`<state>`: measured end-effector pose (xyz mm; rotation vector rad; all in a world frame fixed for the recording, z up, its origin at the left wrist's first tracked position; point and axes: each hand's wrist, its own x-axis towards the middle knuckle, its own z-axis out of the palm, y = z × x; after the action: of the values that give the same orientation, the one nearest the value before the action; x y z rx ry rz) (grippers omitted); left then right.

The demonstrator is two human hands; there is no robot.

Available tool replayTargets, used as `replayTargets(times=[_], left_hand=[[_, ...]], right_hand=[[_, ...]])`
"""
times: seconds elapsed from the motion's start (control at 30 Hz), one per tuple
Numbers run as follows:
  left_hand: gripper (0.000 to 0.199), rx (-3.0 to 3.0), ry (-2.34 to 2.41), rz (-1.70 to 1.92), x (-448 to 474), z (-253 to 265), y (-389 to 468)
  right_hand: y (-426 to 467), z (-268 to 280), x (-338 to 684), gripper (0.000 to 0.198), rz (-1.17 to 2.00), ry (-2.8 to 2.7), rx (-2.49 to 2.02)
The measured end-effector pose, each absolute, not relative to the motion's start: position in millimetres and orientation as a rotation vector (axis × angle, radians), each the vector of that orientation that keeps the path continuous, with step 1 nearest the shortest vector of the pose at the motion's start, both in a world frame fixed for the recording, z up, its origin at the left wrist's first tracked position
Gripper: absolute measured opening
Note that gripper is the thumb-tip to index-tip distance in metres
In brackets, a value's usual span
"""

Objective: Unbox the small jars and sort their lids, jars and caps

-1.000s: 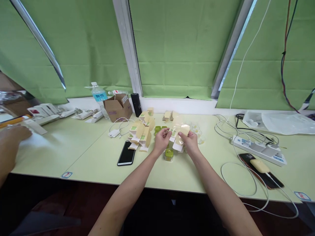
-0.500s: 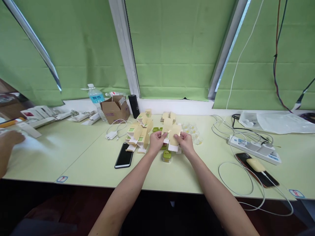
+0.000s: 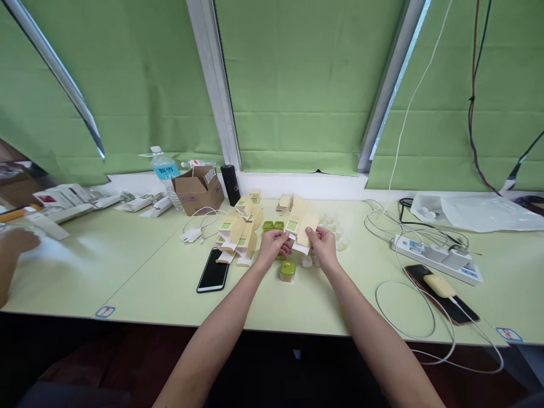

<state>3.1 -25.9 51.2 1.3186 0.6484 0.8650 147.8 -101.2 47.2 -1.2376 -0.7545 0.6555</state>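
Between my two hands, above the middle of the table, is a cream cardboard box [image 3: 300, 225] with a small window and loose flaps. My left hand [image 3: 274, 246] pinches its lower left edge, and my right hand [image 3: 323, 246] grips its right side with the thumb on the front. Just below stands a small clear container with a green lid [image 3: 288, 268]. Behind my left hand are more green lids [image 3: 273, 225]. Several similar open cream boxes [image 3: 241, 233] stand to the left. Clear round pieces [image 3: 334, 225] lie behind my right hand.
A black phone [image 3: 213, 272] lies left of my hands. Farther back are a brown carton [image 3: 199, 190], a water bottle [image 3: 166, 171] and a black cylinder [image 3: 230, 184]. On the right are a power strip [image 3: 437, 259], cables and another phone [image 3: 442, 294]. Another person's hand [image 3: 19, 243] rests far left.
The box between my hands has turned from a flatter shape to a more opened one, its window side now showing. My left fingers have shifted to its lower edge.
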Motion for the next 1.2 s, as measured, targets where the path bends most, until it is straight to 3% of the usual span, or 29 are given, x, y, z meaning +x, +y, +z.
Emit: replayTargets(times=[0.3,0.5,0.67,0.83,1.1,1.2], left_hand=[[0.034,1.221,0.830,1.001,6,50,-18],[0.034,1.197,0.853,1.079,6,47,-14],[0.038,1.241,0.825,1.062,6,47,-14],[0.040,1.266,0.820,1.154,2,49,-13],[0.034,1.329,0.789,1.254,1,44,-13],[0.034,1.338,0.782,1.254,2,41,-11]], right_hand=[[-113,55,132,0.061,0.623,-0.853,-1.250],[-117,52,119,0.031,0.432,-1.212,-1.311],[-101,52,120,0.019,0.373,-1.240,-1.285],[-61,56,147,0.021,0.488,-1.052,-1.329],[26,63,199,0.006,0.443,-0.797,-1.391],[46,65,213,0.014,0.514,-0.788,-1.391]])
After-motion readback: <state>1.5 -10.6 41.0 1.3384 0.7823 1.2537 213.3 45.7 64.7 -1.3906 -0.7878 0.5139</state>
